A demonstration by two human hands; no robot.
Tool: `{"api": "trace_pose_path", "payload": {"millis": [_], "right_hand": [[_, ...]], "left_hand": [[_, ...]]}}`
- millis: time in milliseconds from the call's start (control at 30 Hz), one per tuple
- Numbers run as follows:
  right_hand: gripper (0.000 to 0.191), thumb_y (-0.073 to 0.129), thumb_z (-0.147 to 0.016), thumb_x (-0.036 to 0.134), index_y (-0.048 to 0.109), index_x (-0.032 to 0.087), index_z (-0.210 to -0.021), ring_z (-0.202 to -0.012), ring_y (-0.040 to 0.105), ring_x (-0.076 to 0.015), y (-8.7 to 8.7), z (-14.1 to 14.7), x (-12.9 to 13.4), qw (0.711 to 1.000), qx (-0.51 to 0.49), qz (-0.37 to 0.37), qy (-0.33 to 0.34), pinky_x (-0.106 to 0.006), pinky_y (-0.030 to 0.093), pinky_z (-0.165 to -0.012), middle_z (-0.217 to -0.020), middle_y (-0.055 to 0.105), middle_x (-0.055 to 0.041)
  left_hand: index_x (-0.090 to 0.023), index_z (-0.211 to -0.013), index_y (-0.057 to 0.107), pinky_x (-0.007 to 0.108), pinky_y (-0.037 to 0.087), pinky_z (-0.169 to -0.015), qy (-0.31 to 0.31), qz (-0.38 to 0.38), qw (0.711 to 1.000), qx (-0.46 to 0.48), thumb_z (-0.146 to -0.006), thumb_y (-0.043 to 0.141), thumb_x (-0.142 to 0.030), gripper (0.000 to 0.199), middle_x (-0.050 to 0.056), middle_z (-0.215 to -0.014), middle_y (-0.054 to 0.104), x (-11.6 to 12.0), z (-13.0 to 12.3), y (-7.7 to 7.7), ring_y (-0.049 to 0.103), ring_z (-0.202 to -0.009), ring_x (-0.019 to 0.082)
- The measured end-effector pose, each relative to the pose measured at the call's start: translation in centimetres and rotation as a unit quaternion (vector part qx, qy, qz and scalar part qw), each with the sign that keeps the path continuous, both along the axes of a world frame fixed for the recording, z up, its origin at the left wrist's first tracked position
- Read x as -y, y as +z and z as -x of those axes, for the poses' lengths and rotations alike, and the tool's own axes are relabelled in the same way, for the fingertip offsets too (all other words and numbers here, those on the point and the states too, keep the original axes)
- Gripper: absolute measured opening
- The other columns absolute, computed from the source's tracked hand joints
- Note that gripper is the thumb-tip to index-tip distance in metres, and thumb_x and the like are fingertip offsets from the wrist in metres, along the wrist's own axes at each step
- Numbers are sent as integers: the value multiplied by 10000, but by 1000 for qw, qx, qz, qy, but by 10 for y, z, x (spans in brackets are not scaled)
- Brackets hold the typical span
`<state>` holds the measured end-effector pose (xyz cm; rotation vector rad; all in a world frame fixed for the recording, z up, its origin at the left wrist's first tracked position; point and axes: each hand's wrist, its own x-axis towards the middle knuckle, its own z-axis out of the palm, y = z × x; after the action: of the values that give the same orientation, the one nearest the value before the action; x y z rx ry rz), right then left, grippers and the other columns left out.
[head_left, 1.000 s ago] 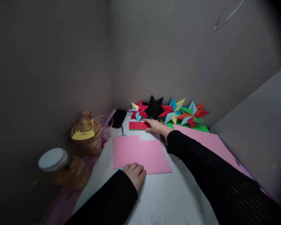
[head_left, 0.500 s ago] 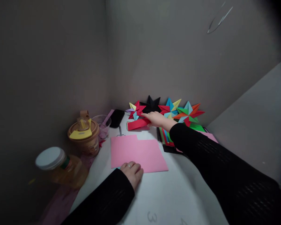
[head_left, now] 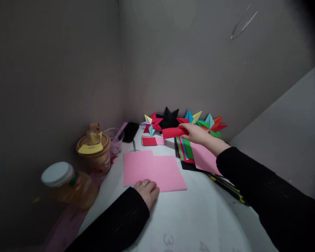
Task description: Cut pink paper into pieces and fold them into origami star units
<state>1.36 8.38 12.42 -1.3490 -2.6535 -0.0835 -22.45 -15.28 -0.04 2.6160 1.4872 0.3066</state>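
My right hand (head_left: 191,132) pinches a red paper strip (head_left: 172,133) by its right end, raised in front of the folded paper stars. Below and left of it, a small stack of red and pink paper strips (head_left: 149,141) lies on the table. My left hand (head_left: 147,191), with a ring on one finger, rests palm down on the front edge of a pink paper sheet (head_left: 152,171). A corner of that sheet's outline is stepped at the back. Just behind the sheet lie scissors (head_left: 134,146), partly covered by it.
Several folded stars, such as a black one (head_left: 169,117), lean on the wall. Coloured paper (head_left: 189,150) is stacked at right, near a yellow-black cutter (head_left: 229,189). At left stand a jar (head_left: 68,185), a lidded cup (head_left: 97,157), a clear cup (head_left: 114,134) and a phone (head_left: 131,132).
My right hand has lifted the red strip off the small stack and carried it right and slightly up. Red and pink strips show where it lay. My left hand has stayed put.
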Motion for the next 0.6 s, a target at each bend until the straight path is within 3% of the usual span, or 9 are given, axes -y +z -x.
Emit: {"api": "trace_pose_path", "payload": {"millis": [133,200,267,333,433,467,533,600], "right_hand": [[450,603,-773,293,529,189,-1204,-1070,563,-250,-20,-3,45,983,-138,97,67,-360,432,-917,-1197,588,-101],[459,592,-781,322,523,197,-1217,-1073,560,-252,-38,-3,78,968,-176,160,82,-368,437,-914,-1206,580,-100],[486,607,-772,331,517,210,-1234,-1082,551,-253,-57,-4,112,954,-189,211,101,-372,435,-922,-1220,565,-98],[520,608,-774,296,489,224,-1275,-1120,519,-251,-75,-6,140,948,-197,235,83,-387,409,-961,-1242,543,-102],[567,676,-709,301,525,236,-1251,-1247,393,-292,-94,-10,165,944,-201,250,79,-442,323,-1037,-1348,446,-114],[578,691,-690,311,531,236,-1240,-1270,361,-301,-98,-12,169,940,-223,251,60,-454,309,-1045,-1378,410,-116],[555,682,-690,333,525,234,-1213,-1250,389,-296,-101,-15,172,912,-312,264,-40,-458,357,-1005,-1358,421,-122],[445,651,-716,340,531,230,-1130,-1119,515,-267,-97,-18,170,834,-422,306,-182,-415,461,-881,-1215,530,-120]], "left_hand": [[-219,-1001,616,385,445,-730,12,-8,1000,18,-767,581,-216,236,51,-1047,624,-1,0,2,552,-931,255],[-189,-861,633,364,444,-689,50,-24,997,49,-780,567,-264,129,65,-931,619,-2,3,6,559,-826,231],[-164,-758,617,339,438,-658,103,-64,989,88,-844,476,-300,214,75,-816,589,-2,7,11,540,-735,202],[-153,-756,616,323,431,-644,133,-106,979,115,-883,398,-285,284,80,-779,569,-3,11,14,524,-708,191],[-185,-902,655,317,419,-635,100,-129,980,111,-877,418,-265,251,78,-859,595,-5,11,8,526,-740,197],[-211,-937,663,312,415,-629,80,-125,984,101,-867,441,-260,237,70,-886,605,-6,10,4,527,-747,196],[-250,-935,681,300,408,-613,52,-104,990,78,-840,493,-256,211,57,-893,615,-8,8,-6,526,-746,192],[-255,-879,698,289,405,-602,40,-79,994,62,-813,530,-252,181,54,-857,616,-11,6,-14,522,-736,188]]}}
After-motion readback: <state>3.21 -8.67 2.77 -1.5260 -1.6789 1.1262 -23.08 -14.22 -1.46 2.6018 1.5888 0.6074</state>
